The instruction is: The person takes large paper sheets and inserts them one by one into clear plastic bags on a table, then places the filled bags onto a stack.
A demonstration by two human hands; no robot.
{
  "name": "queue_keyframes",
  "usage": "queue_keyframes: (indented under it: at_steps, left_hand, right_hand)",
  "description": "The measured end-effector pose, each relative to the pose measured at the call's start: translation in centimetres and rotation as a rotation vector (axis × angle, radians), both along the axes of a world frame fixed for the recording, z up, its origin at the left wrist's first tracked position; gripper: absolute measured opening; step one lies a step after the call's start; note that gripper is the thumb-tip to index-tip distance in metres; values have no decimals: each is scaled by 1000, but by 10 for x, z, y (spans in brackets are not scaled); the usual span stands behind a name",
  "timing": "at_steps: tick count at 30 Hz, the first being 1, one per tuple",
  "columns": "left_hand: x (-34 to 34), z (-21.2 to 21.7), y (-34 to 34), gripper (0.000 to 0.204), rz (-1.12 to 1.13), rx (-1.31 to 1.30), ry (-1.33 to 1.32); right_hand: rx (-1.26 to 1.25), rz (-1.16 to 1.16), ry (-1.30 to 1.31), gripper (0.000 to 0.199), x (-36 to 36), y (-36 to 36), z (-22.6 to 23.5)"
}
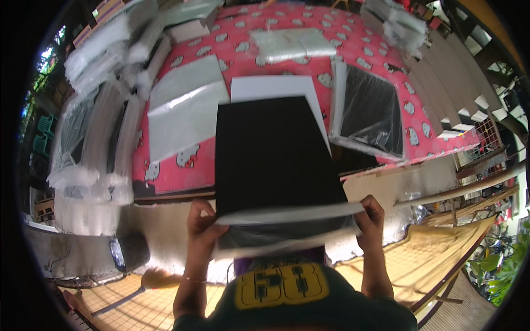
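Counter (201, 175): pink patterned cover
Black sheet (276, 149): apparently partly inside clear sleeve (287, 236), past near edge
Left hand (203, 227): pinching sleeve's left edge
Right hand (370, 220): pinching right edge
Sleeve mouth: best kept taut, level

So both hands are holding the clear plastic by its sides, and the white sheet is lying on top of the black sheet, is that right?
Not quite: the overlap is the other way round. The head view shows the black sheet lying over the white sheet, which shows only past its far and right edges. The left hand and right hand do hold the clear plastic by its sides.
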State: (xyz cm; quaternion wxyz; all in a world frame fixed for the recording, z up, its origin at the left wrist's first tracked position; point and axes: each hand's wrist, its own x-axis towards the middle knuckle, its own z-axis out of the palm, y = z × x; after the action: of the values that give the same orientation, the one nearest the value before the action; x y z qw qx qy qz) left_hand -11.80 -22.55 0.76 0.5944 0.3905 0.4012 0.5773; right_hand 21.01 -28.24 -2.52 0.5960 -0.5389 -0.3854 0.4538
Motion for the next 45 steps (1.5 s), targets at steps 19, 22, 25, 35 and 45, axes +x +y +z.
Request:
queue_keyframes:
  at_steps: [19, 22, 25, 35, 45]
  left_hand:
    - [-53, -66, 209, 27, -162, 69, -809]
    - [-59, -123, 195, 31, -88, -144, -593]
    - [-15, -69, 164, 33, 86, 95, -242]
    - [28, 78, 170, 37, 232, 640, 80]
    - [135, 94, 202, 31, -57, 548, 58]
  right_hand:
    - [38, 378, 908, 10, -22, 245, -1]
    - [-71, 338, 772, 11, -11, 238, -43]
    - [-54, 297, 658, 12, 7, 233, -46]
    - [227, 252, 543, 10, 1, 196, 21]
    - [676, -176, 840, 43, 19, 214, 68]
